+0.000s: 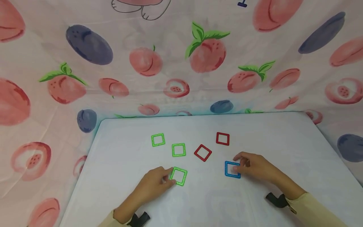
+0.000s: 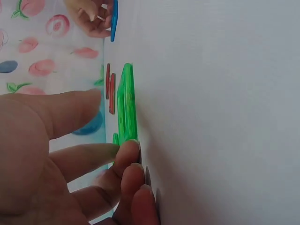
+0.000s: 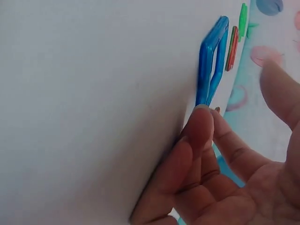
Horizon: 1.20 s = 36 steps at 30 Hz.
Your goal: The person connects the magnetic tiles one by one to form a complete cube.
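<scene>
Near the front middle, a green square frame has its left side between the fingers of my left hand. In the left wrist view, this green frame appears almost edge-on, fingertips at its near end and one digit raised apart from it. A blue square frame lies to the right, and my right hand pinches its right edge. The right wrist view has the blue frame meeting the fingertips, while one digit stays clear of it. The fingers partly cover both frames.
Two more green frames lie farther back to the left. Two red frames sit at middle and right. Under everything is a white tabletop, with a fruit-printed cloth behind and beside it.
</scene>
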Tool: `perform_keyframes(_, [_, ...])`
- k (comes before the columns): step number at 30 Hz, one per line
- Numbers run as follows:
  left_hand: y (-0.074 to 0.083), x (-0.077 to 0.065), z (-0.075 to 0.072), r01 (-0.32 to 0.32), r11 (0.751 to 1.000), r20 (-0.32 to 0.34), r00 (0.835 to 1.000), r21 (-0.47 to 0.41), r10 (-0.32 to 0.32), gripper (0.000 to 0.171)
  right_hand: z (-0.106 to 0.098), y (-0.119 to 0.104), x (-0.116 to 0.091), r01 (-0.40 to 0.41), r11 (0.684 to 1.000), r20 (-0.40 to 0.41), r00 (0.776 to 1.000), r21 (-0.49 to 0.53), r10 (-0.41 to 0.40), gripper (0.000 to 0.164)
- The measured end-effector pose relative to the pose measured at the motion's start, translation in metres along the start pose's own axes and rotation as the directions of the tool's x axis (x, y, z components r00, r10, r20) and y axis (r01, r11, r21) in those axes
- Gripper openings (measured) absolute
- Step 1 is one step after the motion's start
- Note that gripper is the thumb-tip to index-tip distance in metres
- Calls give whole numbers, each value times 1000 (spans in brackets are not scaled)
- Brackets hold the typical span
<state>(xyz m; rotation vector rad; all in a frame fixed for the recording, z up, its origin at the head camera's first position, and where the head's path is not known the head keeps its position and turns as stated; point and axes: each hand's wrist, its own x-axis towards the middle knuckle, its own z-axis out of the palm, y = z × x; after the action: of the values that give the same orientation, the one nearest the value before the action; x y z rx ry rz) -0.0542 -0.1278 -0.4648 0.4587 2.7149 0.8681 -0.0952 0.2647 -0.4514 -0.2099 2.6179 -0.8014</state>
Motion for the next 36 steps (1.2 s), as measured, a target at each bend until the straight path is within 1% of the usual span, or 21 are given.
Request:
perform_keyframes(4, [6, 7, 4, -28, 998, 39, 999, 50, 26, 54, 4, -3, 4, 14, 999, 12, 1000, -49, -14, 54])
perform_keyframes(7, [12, 14, 7, -46, 995, 68, 997, 87, 40, 54, 6, -6, 6, 30, 995, 3, 1000, -100, -30, 55])
perform_keyframes(9, [17, 19, 10, -61, 991, 81, 995, 119, 52, 55, 6, -8, 7, 41, 993, -2, 999, -115, -42, 55])
perform_keyframes(13, [27, 29, 17, -93, 982, 99, 992, 162, 78, 55, 4, -10, 8, 38, 990, 9, 999, -136, -37, 49])
perform_keyframes(16, [34, 34, 19, -117, 977, 113, 989, 181, 98, 56, 2, -11, 10, 35, 991, 53, 998, -127, -29, 43])
perform_keyframes(20, [40, 41, 23, -141, 971, 128, 985, 191, 118, 56, -6, -9, 14, -4, 998, 138, 990, -56, 12, 35])
perform_keyframes(22, [42, 45, 25, -150, 968, 132, 983, 202, 125, 57, -12, -7, 16, -38, 999, 192, 981, 31, 31, 30])
perform_keyframes(24, [44, 49, 27, -159, 964, 135, 982, 213, 132, 57, -19, -3, 17, -73, 990, 240, 970, 124, 41, 27])
perform_keyframes(27, [48, 54, 29, -165, 962, 141, 981, 218, 136, 58, -25, 1, 17, -92, 961, 297, 955, 260, 11, 25])
perform_keyframes(30, [51, 56, 29, -160, 963, 146, 981, 215, 131, 58, -27, 3, 16, -106, 938, 307, 952, 329, 1, 29])
perform_keyframes(36, [54, 56, 31, -167, 962, 155, 979, 216, 136, 57, -25, -1, 5, -171, 901, 272, 960, 399, 62, 35])
